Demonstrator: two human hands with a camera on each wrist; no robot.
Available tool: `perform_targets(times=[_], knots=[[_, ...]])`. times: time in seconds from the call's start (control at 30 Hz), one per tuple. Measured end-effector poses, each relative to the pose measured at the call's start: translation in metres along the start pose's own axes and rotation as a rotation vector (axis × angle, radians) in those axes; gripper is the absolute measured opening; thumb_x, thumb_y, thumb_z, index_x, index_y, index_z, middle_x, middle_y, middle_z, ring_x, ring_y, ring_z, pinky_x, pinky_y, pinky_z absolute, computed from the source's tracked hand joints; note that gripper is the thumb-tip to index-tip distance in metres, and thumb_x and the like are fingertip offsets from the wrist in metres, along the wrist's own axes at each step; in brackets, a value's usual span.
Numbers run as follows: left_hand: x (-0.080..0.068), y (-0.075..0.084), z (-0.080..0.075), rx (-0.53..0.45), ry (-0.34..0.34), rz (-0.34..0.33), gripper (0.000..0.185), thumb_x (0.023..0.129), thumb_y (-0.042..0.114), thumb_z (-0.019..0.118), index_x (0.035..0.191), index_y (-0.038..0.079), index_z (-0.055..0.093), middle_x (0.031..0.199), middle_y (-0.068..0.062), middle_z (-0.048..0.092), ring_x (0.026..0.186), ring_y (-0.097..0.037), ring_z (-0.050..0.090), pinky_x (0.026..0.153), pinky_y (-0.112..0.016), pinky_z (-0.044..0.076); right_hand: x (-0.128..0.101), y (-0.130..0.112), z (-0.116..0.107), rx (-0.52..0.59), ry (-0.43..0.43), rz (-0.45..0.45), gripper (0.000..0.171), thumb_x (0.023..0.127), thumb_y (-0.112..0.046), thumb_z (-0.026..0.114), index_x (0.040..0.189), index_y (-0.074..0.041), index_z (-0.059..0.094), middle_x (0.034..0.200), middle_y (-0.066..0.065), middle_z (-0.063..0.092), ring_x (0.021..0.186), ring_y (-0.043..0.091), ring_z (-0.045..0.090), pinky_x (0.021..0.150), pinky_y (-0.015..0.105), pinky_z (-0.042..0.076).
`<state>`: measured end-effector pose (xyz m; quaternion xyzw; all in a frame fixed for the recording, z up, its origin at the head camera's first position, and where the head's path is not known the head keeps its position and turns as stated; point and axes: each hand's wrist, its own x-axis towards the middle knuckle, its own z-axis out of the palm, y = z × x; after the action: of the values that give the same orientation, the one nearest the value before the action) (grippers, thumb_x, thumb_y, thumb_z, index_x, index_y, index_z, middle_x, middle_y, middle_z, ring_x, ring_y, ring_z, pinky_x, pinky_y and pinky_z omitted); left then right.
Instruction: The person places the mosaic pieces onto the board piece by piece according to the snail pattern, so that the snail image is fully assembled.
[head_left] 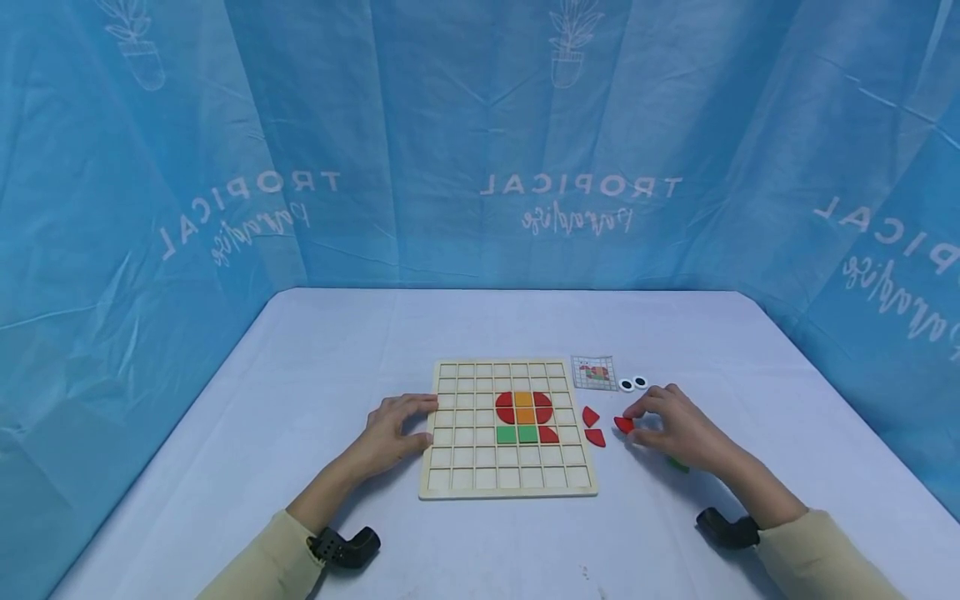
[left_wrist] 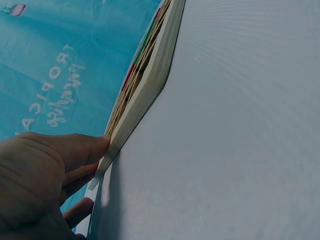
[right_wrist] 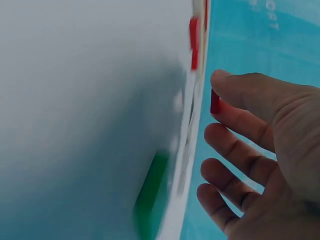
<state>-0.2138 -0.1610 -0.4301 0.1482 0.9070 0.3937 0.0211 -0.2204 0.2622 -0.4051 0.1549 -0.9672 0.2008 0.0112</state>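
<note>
A square wooden grid board (head_left: 483, 457) lies on the table. My left hand (head_left: 390, 433) rests against its left edge, thumb and fingertips touching the rim. Between thumb and index finger, my right hand (head_left: 678, 429) pinches a red quarter-circle piece (right_wrist: 215, 102), to the right of the board. On the board sit orange squares (head_left: 524, 407), red quarter-circles (head_left: 505, 408) beside them, and green squares (head_left: 507, 435) below. Two loose red quarter-circles (head_left: 595, 437) lie by the board's right edge. A green piece (right_wrist: 149, 192) lies partly hidden under my right hand in the head view.
A small printed pattern card (head_left: 593, 372) lies at the board's upper right corner. Beside it are two white discs (head_left: 633, 383) with black centres, like eyes. The white table (head_left: 337, 350) is backed by a blue curtain (head_left: 442, 108).
</note>
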Motion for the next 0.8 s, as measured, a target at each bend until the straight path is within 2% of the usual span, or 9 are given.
perform_targets(times=[0.3, 0.4, 0.47, 0.53, 0.6, 0.67, 0.8], knots=[[0.0, -0.001, 0.0, 0.003, 0.009, 0.005, 0.047, 0.082, 0.015, 0.067, 0.127, 0.01, 0.057, 0.141, -0.005, 0.049, 0.134, -0.033, 0.031, 0.108, -0.056, 0.015, 0.018, -0.05, 0.015, 0.026, 0.026, -0.082, 0.024, 0.072, -0.024, 0.08, 0.094, -0.021, 0.071, 0.105, 0.0, 0.064, 0.107, 0.021, 0.047, 0.083, 0.041, 0.051], [0.0, -0.001, 0.0, 0.0, 0.006, 0.013, 0.047, 0.082, 0.015, 0.067, 0.127, 0.01, 0.057, 0.141, -0.005, 0.049, 0.134, -0.033, 0.031, 0.108, -0.056, 0.015, 0.024, -0.067, 0.021, 0.034, 0.033, -0.117, 0.025, 0.073, -0.025, 0.079, 0.096, -0.019, 0.072, 0.105, 0.001, 0.065, 0.116, 0.028, 0.048, 0.098, 0.052, 0.044], [0.0, -0.001, 0.0, -0.006, 0.003, 0.015, 0.046, 0.082, 0.014, 0.067, 0.127, 0.01, 0.057, 0.141, -0.005, 0.049, 0.134, -0.033, 0.031, 0.107, -0.056, 0.015, 0.028, -0.078, 0.026, 0.035, 0.034, -0.135, 0.025, 0.073, -0.026, 0.079, 0.096, -0.019, 0.072, 0.103, 0.001, 0.064, 0.117, 0.028, 0.049, 0.1, 0.053, 0.041], [-0.001, -0.001, 0.0, -0.005, 0.001, 0.019, 0.046, 0.083, 0.015, 0.067, 0.127, 0.01, 0.057, 0.141, -0.005, 0.049, 0.133, -0.033, 0.032, 0.107, -0.057, 0.015, 0.032, -0.089, 0.031, 0.04, 0.03, -0.156, 0.024, 0.074, -0.026, 0.078, 0.096, -0.019, 0.073, 0.101, 0.0, 0.064, 0.11, 0.025, 0.051, 0.097, 0.048, 0.043], [-0.001, 0.0, 0.0, -0.007, 0.001, 0.016, 0.046, 0.083, 0.015, 0.067, 0.127, 0.01, 0.057, 0.141, -0.005, 0.049, 0.134, -0.033, 0.031, 0.107, -0.057, 0.015, 0.036, -0.099, 0.037, 0.037, 0.032, -0.177, 0.024, 0.074, -0.027, 0.078, 0.096, -0.019, 0.073, 0.098, -0.003, 0.064, 0.1, 0.017, 0.05, 0.084, 0.037, 0.046], [0.0, 0.0, 0.0, -0.005, 0.001, 0.014, 0.046, 0.082, 0.015, 0.067, 0.128, 0.01, 0.057, 0.141, -0.005, 0.049, 0.134, -0.033, 0.031, 0.108, -0.057, 0.014, 0.039, -0.108, 0.043, 0.028, 0.043, -0.208, 0.024, 0.073, -0.027, 0.079, 0.095, -0.02, 0.074, 0.094, -0.005, 0.063, 0.091, 0.012, 0.045, 0.074, 0.029, 0.042], [0.0, 0.001, 0.0, -0.012, 0.007, 0.005, 0.046, 0.082, 0.014, 0.067, 0.127, 0.01, 0.057, 0.14, -0.004, 0.05, 0.134, -0.032, 0.031, 0.109, -0.056, 0.013, 0.045, -0.124, 0.053, 0.021, 0.047, -0.261, 0.024, 0.073, -0.027, 0.078, 0.095, -0.019, 0.074, 0.092, -0.005, 0.064, 0.088, 0.01, 0.043, 0.073, 0.028, 0.039]])
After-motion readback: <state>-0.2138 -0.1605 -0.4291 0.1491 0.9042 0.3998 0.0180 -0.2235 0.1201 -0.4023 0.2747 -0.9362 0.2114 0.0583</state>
